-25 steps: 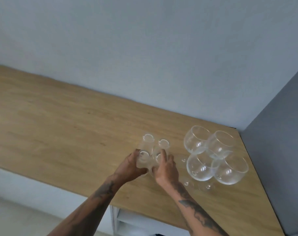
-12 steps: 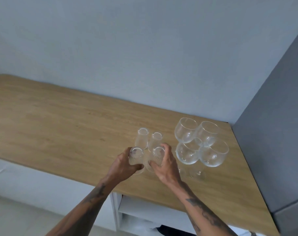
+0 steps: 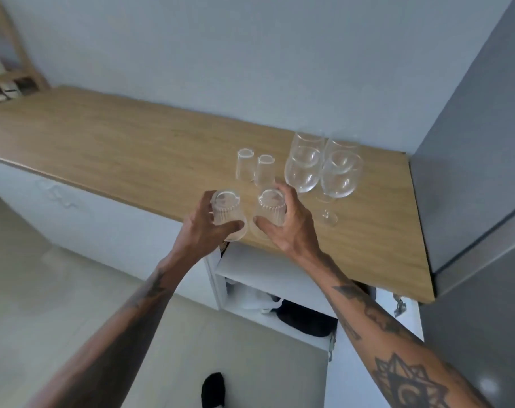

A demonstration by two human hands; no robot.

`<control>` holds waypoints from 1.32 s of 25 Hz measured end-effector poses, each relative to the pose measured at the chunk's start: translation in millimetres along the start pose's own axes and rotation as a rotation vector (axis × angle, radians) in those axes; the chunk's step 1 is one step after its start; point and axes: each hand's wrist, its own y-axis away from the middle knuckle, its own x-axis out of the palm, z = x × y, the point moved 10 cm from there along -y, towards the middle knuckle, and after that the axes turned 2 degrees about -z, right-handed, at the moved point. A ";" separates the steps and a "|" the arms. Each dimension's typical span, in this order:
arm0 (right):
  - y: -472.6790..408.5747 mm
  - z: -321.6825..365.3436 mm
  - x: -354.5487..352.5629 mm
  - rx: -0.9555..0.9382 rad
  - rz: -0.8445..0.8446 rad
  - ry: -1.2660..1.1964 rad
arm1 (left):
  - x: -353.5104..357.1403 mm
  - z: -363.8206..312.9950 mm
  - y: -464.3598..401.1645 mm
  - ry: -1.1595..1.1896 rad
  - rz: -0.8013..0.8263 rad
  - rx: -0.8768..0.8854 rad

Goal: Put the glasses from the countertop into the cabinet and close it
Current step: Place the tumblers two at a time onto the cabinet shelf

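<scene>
Right at the front edge of the countertop (image 3: 132, 136), your left hand (image 3: 203, 231) is wrapped around one ribbed tumbler (image 3: 227, 212) and your right hand (image 3: 291, 228) is wrapped around a second ribbed tumbler (image 3: 270, 210). Both are gripped upside down, base toward the camera, fingers curled round the side walls and thumbs underneath. My guess is you're holding them by the body like that so the rims stay clean and you can carry one per hand in a single trip.

Both tumblers look lifted clear of the wood, sitting over the edge just above the open cabinet (image 3: 268, 269), so I'd say you're mid-transfer. The cabinet's upper shelf looks bare and white; below it there's something dark and something white, too blurry to name.

Further back on the counter, two more small glasses (image 3: 254, 169) stand upside down, just beside each other. Right of them is a tight cluster of stemmed wine glasses (image 3: 321, 169), upright and touching or nearly so. I count about four, but they overlap. Careful pulling one out later, they'd clink easily.

Far left there's a wooden rack (image 3: 11, 72) with blurry stuff on it.

No brands, labels or readable writing anywhere that I can spot.
</scene>
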 end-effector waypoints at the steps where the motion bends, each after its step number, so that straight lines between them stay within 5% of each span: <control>1: 8.8 -4.2 -1.6 0.021 -0.005 -0.011 | 1.1 3.6 10.8 0.005 -0.013 -0.013; 10: 121.4 -134.1 77.3 0.240 0.071 -0.097 | 89.6 150.6 72.0 0.044 0.010 -0.152; 17: 84.7 -290.7 161.6 0.262 -0.040 0.016 | 210.8 276.9 -37.3 -0.014 0.088 -0.093; 25: 12.5 -413.1 212.0 0.360 -0.215 0.071 | 287.8 327.7 -154.8 -0.057 -0.046 0.049; 33: 8.4 -456.9 222.8 0.463 -0.200 0.102 | 325.1 369.0 -177.3 0.042 0.081 -0.016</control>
